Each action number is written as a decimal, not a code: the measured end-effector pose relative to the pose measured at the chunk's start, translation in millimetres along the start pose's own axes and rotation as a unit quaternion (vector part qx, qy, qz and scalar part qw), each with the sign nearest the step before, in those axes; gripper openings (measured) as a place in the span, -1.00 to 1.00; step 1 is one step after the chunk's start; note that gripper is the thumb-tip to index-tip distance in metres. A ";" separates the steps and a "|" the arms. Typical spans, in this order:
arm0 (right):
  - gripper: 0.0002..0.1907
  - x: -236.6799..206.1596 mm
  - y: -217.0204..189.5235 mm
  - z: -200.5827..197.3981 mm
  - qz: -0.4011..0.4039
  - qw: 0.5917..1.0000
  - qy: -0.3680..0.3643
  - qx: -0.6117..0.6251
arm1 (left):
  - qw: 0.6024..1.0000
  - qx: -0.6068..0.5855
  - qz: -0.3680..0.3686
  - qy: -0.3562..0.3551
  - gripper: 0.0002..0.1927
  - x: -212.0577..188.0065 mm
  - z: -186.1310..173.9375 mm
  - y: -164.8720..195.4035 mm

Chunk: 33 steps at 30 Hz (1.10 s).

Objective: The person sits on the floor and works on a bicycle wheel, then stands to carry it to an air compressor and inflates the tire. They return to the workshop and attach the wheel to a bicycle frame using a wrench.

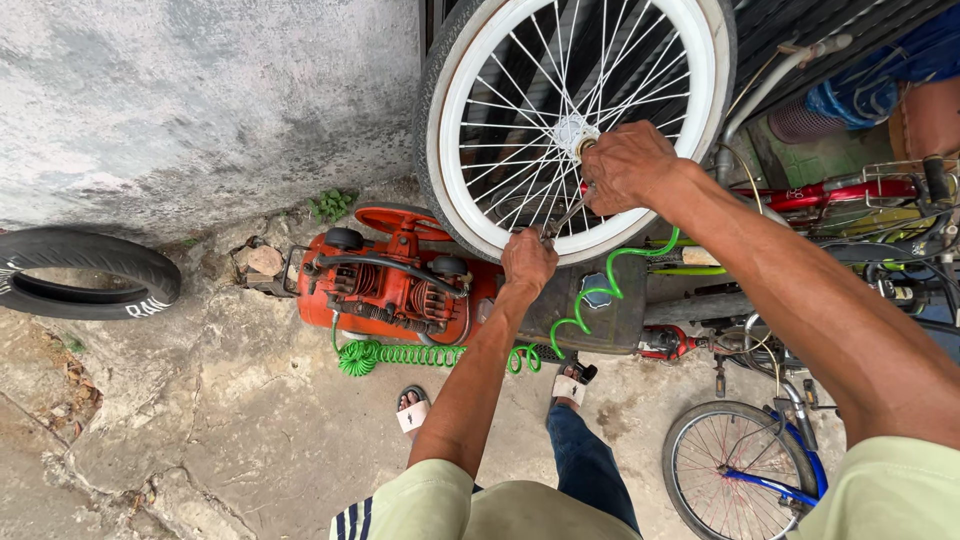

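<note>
A bicycle wheel (470, 110) with a white rim, thin spokes and a grey tyre stands upright in front of me. My right hand (628, 165) is closed over the axle at the hub (572, 132). Just below, my left hand (527, 260) grips the handle of a metal wrench (566, 216) whose other end reaches up toward the axle under my right hand.
An orange air compressor (395, 285) with a coiled green hose (400, 354) sits on the cracked concrete behind the wheel. A loose black tyre (95, 272) lies at the left by a grey wall. Bicycles (740, 470) crowd the right side. My sandalled feet (412, 410) stand below.
</note>
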State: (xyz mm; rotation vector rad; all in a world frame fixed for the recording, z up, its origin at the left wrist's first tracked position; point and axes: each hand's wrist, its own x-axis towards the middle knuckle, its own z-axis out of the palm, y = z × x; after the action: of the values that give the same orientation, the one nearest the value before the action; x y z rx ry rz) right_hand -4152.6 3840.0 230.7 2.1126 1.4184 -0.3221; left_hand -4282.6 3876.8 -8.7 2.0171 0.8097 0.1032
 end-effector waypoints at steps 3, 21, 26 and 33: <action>-0.77 -3.1 0.5 1.8 0.000 0.999 0.016 0.035 | 1.000 -0.011 0.012 0.019 -0.73 2.0 6.8 -4.6; -0.69 3.1 11.0 10.2 0.044 0.997 -0.034 0.054 | 0.999 0.000 0.027 0.025 -0.75 -0.7 4.1 -0.7; -0.66 0.2 18.0 12.0 0.036 0.998 0.001 0.058 | 0.999 -0.008 0.031 0.026 -0.79 -0.4 -1.1 2.9; -0.65 3.5 15.8 3.0 0.035 0.998 -0.021 0.055 | 0.999 -0.007 0.035 0.018 -0.77 6.6 4.6 -5.4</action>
State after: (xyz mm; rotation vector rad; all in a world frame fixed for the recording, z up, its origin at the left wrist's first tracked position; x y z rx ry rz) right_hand -4136.5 3836.6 231.7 2.2246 1.3263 -0.4247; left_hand -4278.5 3879.1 -17.2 2.0361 0.7588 0.1863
